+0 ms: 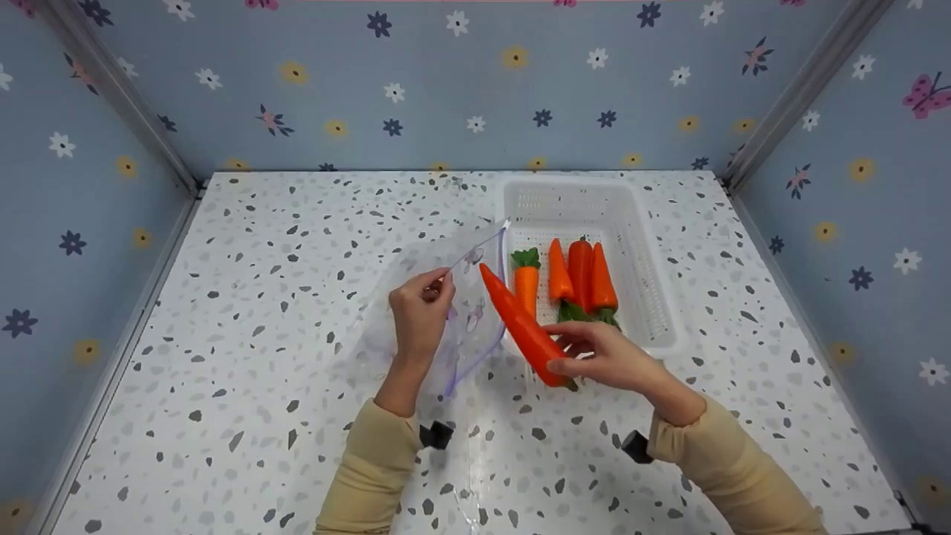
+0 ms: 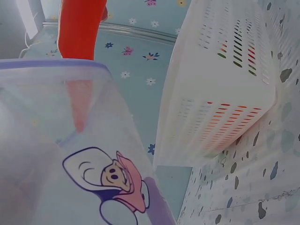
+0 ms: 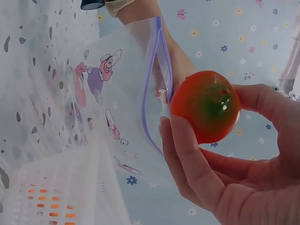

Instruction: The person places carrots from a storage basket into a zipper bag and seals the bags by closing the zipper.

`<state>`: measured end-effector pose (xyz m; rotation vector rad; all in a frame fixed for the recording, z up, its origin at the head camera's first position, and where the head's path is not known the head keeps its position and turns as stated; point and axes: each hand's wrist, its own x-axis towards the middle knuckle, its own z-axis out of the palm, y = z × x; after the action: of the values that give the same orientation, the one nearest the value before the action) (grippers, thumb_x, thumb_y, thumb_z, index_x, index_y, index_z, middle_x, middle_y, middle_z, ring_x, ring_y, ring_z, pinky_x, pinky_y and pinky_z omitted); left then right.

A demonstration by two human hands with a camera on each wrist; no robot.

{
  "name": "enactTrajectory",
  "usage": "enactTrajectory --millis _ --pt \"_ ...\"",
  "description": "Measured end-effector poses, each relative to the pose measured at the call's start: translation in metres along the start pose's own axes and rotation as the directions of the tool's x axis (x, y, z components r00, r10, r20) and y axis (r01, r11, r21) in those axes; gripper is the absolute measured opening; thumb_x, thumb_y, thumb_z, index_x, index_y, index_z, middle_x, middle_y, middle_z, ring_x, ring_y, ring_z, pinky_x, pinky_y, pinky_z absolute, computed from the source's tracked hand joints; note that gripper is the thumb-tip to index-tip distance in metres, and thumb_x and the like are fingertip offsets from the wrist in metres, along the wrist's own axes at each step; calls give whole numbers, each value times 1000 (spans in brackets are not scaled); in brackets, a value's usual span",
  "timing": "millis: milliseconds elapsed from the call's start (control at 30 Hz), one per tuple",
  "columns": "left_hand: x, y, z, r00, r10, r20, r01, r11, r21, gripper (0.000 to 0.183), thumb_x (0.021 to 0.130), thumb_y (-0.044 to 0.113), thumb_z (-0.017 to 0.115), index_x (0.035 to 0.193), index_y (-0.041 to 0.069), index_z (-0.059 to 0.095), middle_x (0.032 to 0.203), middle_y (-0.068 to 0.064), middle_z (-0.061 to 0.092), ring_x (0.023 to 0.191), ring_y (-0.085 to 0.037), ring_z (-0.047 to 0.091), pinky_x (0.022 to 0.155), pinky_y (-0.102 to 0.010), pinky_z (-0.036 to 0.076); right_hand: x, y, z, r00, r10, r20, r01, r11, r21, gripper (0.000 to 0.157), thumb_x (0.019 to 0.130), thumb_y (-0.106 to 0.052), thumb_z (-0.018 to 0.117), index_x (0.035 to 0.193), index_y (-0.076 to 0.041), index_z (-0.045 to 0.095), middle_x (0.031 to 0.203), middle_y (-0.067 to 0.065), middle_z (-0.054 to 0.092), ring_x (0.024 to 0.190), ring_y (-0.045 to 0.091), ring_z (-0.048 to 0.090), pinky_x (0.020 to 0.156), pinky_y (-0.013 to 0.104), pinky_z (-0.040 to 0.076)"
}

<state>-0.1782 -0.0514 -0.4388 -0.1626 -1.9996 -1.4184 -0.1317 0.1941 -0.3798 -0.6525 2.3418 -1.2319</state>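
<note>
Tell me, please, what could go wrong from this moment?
The red vegetable might snag on the clear bag, since it crosses the purple rim in the head view. The left hand pinches the bag's edge, so the mouth could sag if that grip slips.

We see a white tabletop with grey terrazzo-like flecks, bounded by 3 dusty-blue flower-printed wall panels. We spot a pink spotted butterfly print on the right panel. 2 straight grey metal corner bars join the panels. From the left wrist, we notice a bright white strip.
</note>
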Motion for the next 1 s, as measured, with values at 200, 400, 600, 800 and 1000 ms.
enactTrajectory --millis 200,400,600,800,1000 --pt "1 2 0 1000 -9 17 9 1000 -3 11 80 2 61 85 -5 69 70 -10 64 52 -10 56 50 -20 49 18 2 -2 999 35 13 -36 999 18 43 82 -21 62 120 -1 54 88 7 61 77 20 56 68 34 48" --pt "1 2 1 1000 -1 16 1 1000 -19 12 81 3 61 85 -5 69 72 -11 65 54 -11 58 52 -21 50 34 -1 -6 993 117 12 -118 991 61 44 82 -25 63 118 -2 56 90 9 62 77 20 57 70 34 50" --pt "3 6 1 999 -8 39 9 999 -37 14 82 4 60 88 -5 69 75 -11 65 54 -11 58 52 -21 49 51 -5 -13 991 131 -39 -131 991 6 39 81 -28 64 112 -5 61 86 6 63 74 19 55 68 33 49" --pt "7 7 2 999 29 41 -28 999 -42 15 83 5 60 88 -6 68 73 -12 65 51 -13 57 50 -22 49 67 -11 -18 979 185 -89 -181 982 46 39 78 -34 66 105 -5 64 86 7 63 72 20 58 67 33 50" --pt "12 11 4 998 55 22 -54 997 -46 13 82 4 60 85 -5 69 71 -12 64 54 -13 58 54 -22 50 83 -9 -19 964 198 -178 -186 979 84 37 77 -36 67 94 -3 64 81 9 63 65 21 59 60 29 51"
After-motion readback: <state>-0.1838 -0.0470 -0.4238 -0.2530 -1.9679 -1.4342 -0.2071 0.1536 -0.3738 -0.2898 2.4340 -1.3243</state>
